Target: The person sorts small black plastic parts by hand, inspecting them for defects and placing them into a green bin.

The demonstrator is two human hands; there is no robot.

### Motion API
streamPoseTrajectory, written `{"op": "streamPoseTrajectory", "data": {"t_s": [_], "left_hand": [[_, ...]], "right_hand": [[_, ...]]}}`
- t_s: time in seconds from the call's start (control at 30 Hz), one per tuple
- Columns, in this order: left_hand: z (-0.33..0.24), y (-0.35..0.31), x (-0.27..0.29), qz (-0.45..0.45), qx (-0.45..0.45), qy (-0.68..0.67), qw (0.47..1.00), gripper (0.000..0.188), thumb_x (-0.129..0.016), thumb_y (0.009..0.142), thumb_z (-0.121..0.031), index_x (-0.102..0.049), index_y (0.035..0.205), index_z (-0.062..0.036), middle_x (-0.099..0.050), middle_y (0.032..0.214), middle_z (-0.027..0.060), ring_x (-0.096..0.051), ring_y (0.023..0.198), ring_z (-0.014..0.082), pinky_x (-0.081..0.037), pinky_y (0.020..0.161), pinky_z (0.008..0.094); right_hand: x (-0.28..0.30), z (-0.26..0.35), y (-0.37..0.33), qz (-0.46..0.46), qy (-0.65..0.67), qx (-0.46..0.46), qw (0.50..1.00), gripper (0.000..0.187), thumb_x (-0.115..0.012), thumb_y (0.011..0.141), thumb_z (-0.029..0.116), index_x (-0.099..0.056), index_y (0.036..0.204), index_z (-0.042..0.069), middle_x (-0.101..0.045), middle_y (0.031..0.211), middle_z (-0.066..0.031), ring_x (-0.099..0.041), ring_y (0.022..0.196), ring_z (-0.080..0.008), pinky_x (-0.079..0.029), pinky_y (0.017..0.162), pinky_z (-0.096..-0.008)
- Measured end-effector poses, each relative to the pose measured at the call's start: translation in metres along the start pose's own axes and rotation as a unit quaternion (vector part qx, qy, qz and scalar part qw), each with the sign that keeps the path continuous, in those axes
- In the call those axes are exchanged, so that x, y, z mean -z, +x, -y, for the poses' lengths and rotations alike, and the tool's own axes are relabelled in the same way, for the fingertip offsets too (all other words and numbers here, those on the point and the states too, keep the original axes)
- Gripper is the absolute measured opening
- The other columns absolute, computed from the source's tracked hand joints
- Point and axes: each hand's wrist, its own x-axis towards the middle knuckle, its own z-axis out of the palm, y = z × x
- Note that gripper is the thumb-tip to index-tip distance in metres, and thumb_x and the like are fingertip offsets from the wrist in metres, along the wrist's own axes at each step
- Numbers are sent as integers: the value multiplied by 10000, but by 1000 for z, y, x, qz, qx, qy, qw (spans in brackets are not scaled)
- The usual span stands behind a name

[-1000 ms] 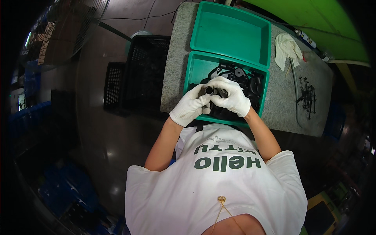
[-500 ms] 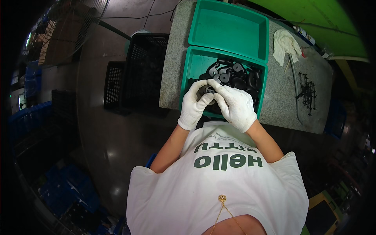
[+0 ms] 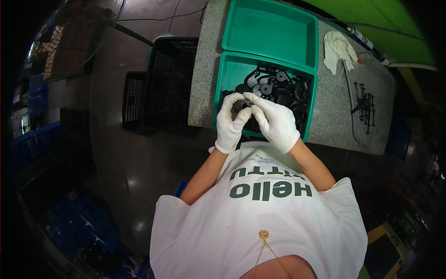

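Over the near part of a green bin (image 3: 222, 74), my two white-gloved hands meet around one small dark rounded part (image 3: 240, 106). My left hand (image 3: 228, 124) curls its thumb and fingers around the part from the left. From the right, my right hand (image 3: 275, 122) has its fingertips closed on the same part, which is mostly hidden by the gloves. Black and grey moulded parts (image 3: 283, 88), several of them with round ends and arms, lie heaped in the bin just beyond my hands.
Another green bin (image 3: 272, 28) sits behind the first on the speckled grey table (image 3: 197, 88). At right lie a white cloth (image 3: 335, 49), a spray can (image 3: 360, 36), a thin grey tube (image 3: 348, 93) and black branched pieces (image 3: 364, 107). Black crates (image 3: 160, 88) stand left of the table.
Both hands have shifted slightly to the left with the small dark part still between them. The right fingers have turned a little around it, and the view has moved slightly.
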Motion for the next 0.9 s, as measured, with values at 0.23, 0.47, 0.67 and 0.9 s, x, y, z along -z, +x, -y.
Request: {"op": "streamPoseTrajectory", "data": {"t_s": [0.23, 0.47, 0.67, 0.9], "left_hand": [[25, 50, 98, -339, 87, -159, 923, 388, -653, 886, -225, -497, 1180, -25, -514, 895, 52, -497, 757, 137, -472, 644, 316], [97, 100, 211, -440, 114, -122, 882, 530, -669, 865, -154, -410, 1309, -23, -455, 1203, 158, -526, 943, 302, -508, 811, 459], [96, 108, 217, -398, 191, -125, 889, 606, -627, 891, -167, -309, 1392, -41, -347, 1388, 230, -327, 1303, 457, -418, 973, 570], [51, 42, 122, -282, 153, -169, 932, 401, -587, 913, -189, -464, 1243, 1, -506, 1179, 177, -559, 1036, 319, -501, 857, 417]], "right_hand": [[-35, -66, 9, 64, -61, -178, 980, 237, -525, 916, 291, -539, 1033, 85, -644, 922, -183, -615, 827, -386, -478, 702, -484], [-95, -59, 32, 129, -108, -71, 983, 327, -649, 816, 338, -566, 1059, 136, -556, 1034, -114, -631, 803, -329, -507, 684, -440], [-123, -59, 35, 123, -178, -58, 975, 281, -663, 774, 223, -546, 1009, 124, -533, 983, -109, -647, 737, -295, -511, 619, -421], [-105, -75, 39, 46, -99, -56, 992, 198, -634, 779, 165, -645, 969, 111, -609, 953, -42, -638, 785, -274, -508, 666, -382]]}}
